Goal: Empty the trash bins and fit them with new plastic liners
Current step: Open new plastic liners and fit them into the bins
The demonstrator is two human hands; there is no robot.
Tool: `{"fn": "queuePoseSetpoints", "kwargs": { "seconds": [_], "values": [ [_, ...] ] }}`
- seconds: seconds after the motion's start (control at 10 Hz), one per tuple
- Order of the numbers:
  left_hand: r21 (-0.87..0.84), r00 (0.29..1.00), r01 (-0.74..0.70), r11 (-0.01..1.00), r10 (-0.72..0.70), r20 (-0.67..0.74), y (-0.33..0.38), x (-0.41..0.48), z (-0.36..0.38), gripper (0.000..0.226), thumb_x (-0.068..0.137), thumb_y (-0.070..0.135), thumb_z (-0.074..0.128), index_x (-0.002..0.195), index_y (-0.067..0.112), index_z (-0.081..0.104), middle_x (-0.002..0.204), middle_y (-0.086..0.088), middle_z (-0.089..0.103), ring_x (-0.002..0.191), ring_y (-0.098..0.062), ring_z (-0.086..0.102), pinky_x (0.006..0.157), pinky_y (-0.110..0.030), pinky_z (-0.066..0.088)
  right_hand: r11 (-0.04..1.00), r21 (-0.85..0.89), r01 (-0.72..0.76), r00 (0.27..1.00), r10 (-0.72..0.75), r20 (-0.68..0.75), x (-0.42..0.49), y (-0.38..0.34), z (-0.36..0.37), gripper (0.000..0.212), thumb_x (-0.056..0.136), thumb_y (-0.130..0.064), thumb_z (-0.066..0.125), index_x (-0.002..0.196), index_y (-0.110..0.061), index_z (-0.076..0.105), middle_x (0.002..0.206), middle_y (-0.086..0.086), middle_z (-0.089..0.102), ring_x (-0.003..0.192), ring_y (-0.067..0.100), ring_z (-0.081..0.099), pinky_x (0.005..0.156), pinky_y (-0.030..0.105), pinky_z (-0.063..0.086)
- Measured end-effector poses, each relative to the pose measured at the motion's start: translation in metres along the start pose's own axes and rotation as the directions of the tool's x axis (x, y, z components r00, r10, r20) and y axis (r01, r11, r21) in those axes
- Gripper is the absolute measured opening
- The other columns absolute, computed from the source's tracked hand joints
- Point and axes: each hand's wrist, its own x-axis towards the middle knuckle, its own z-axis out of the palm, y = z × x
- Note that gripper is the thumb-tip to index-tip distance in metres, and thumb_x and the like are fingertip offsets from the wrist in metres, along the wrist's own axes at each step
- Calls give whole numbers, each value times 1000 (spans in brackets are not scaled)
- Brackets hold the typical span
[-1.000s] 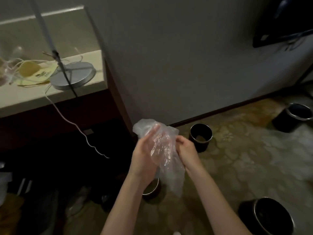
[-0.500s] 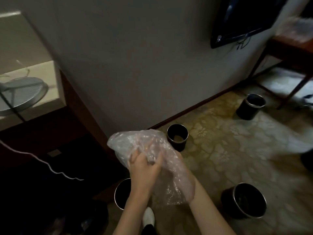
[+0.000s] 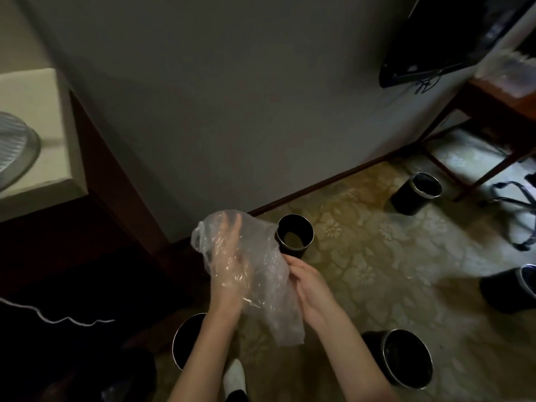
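**Hands spreading a thin clear plastic liner [image 3: 261, 285] before it goes into a bin**

The left hand [image 3: 229, 262] is pushed inside the liner, fingers straight and spread under the film, grasping nothing. The right hand [image 3: 309, 282] pinches the liner's outer layer at its side. The liner hangs crumpled in the air between them, its lower end dangling above the floor, not yet in any bin.

To do this well, I judge, the mouth must be found first. Such film tends to cling to itself, so the inner hand should fan wide while the pinch draws the opposite layer away until the whole rim is free. A hard tug could tear plastic this thin.

Directly below the left forearm stands a black round bin with a silver rim [image 3: 181, 340], partly hidden by the arm. It looks like the handiest target, though the dark hides whether it is lined. A second black bin [image 3: 406, 361] sits at the near right. Just beyond the liner, close to the baseboard, a smaller black bin [image 3: 294, 236] shows something pale at its bottom. Farther off are a bin at the right edge [image 3: 510, 288] and a far bin [image 3: 414, 194] near a wooden table leg [image 3: 490, 172], all on patterned beige carpet [image 3: 377, 271].
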Motion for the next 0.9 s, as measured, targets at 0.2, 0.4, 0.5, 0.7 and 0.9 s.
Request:
{"fn": "queuePoseSetpoints", "kwargs": {
  "seconds": [0.2,0.4,0.5,0.7,0.9],
  "values": [
    [37,995,-19,999,15,100,20,53,2,48,87,-15,58,129,10,62,147,2,46,139,-8,40,112,-17,32,831,-380,405,819,-515,-253,-1,-34,26,21,97,-31,59,118,-32,62,117,-11,65,96,-7,62,75,14,51],
    [-15,986,-11,1000,13,165,29,83,19,47,96,2,58,137,24,54,141,6,53,130,-9,50,107,-21,42,668,-381,639,768,-585,262,-36,-84,59,22,101,-28,50,107,-18,68,94,1,73,83,17,71,70,21,56],
    [71,979,-87,994,72,188,40,98,27,38,98,11,56,132,27,56,144,7,50,130,-2,48,107,-27,44,781,-381,494,867,-410,283,-24,-96,62,26,104,-24,45,109,-10,66,90,12,74,78,24,72,68,27,57],
    [-171,978,107,979,-73,195,31,130,37,36,96,-3,53,124,17,66,140,9,55,129,0,49,102,-18,44,798,-463,386,922,-340,183,26,-110,35,21,103,-23,48,110,-27,67,118,-4,67,104,6,67,84,23,55],
    [-102,986,91,991,-75,149,27,163,64,54,88,-22,43,115,16,68,142,4,54,135,-3,44,100,-16,44,473,-738,481,876,-213,434,92,-128,15,36,101,-45,47,136,-52,45,150,-24,36,133,-8,37,111,28,39]
  ]
}}
